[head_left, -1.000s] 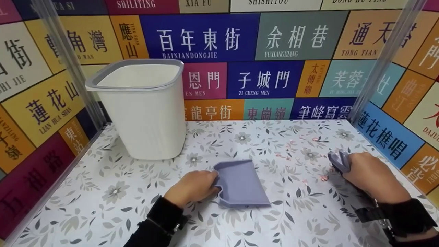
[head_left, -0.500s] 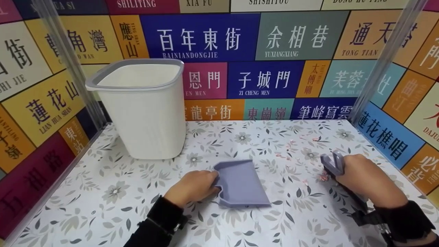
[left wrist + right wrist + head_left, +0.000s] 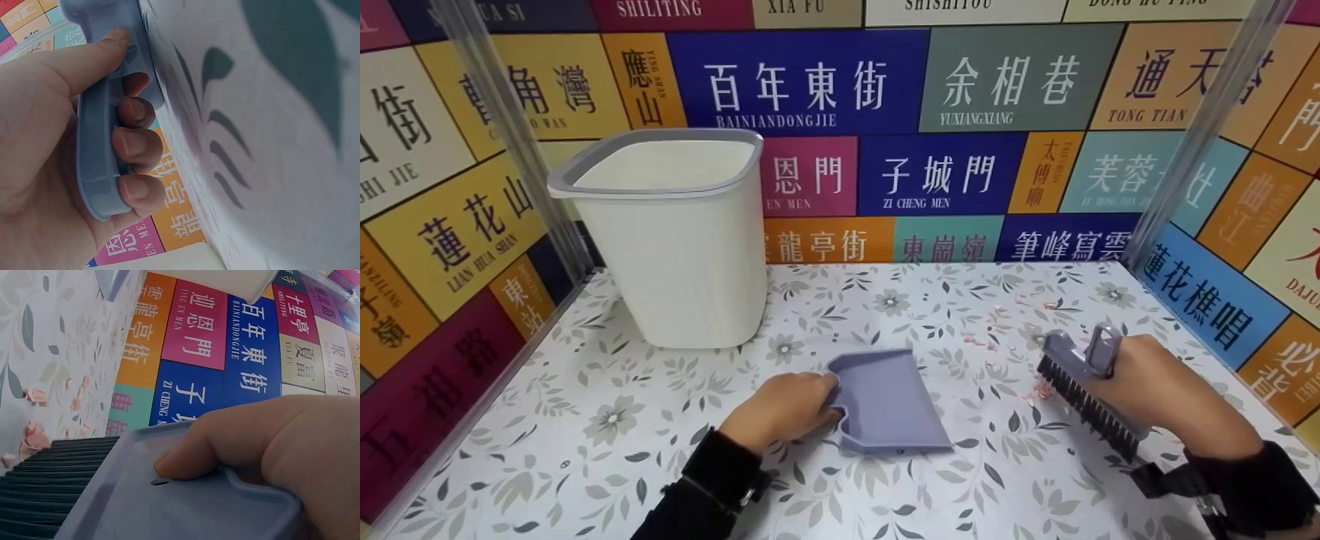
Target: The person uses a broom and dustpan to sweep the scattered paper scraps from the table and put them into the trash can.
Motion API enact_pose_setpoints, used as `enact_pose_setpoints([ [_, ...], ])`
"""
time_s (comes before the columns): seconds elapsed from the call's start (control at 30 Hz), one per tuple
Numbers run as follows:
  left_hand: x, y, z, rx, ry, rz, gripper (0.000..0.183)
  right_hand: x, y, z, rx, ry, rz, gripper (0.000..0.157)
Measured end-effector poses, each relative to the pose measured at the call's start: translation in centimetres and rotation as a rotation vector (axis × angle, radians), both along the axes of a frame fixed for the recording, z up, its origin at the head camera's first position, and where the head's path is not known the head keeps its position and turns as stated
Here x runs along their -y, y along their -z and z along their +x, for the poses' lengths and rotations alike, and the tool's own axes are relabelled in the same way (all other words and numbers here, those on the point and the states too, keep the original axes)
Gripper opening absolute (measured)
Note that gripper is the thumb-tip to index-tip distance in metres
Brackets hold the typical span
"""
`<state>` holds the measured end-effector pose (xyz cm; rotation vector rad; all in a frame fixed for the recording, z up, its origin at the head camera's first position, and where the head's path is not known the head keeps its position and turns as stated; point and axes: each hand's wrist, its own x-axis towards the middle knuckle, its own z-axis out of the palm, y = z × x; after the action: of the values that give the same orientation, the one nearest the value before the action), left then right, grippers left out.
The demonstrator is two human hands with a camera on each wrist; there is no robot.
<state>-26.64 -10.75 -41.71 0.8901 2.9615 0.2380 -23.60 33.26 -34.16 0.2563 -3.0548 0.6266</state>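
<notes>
My left hand (image 3: 784,405) grips the handle of a purple-grey dustpan (image 3: 889,401), which lies on the table with its wide lip facing right. In the left wrist view, the fingers (image 3: 135,143) curl round the dustpan handle (image 3: 95,149) and the thumb lies along it. My right hand (image 3: 1166,394) holds a purple-grey hand brush (image 3: 1080,356), its dark bristles (image 3: 1087,409) tilted toward the left. Small pink scraps (image 3: 1041,390) lie against the bristles' left side. The right wrist view has the thumb pressed on the brush back (image 3: 185,506), with pink scraps (image 3: 36,436) just beyond the bristles.
A tall white bin (image 3: 682,262) with a grey rim stands at the back left. More pink scraps (image 3: 979,341) are scattered at the table's back right. The floral tabletop (image 3: 840,300) is bounded by walls covered in colourful street-name panels (image 3: 795,82).
My right hand has moved the brush left, and its bristles now show. The pink scraps near it have shifted left too. My left hand and the dustpan have stayed in place.
</notes>
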Motion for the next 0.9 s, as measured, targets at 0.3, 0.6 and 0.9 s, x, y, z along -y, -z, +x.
enact_pose_setpoints([
  [0.3,0.0,0.1,-0.1,-0.009,0.004,-0.002,0.025,-1.7,-0.3,-0.6,-0.086,0.048,0.122,0.028],
  [0.6,0.0,-0.1,0.0,0.006,0.004,0.002,0.024,-2.2,1.0,-1.3,-0.053,0.064,0.17,0.019],
  [0.9,0.1,0.0,-0.1,-0.013,0.011,0.006,0.025,-0.8,1.4,-1.1,0.006,0.036,0.153,0.02],
])
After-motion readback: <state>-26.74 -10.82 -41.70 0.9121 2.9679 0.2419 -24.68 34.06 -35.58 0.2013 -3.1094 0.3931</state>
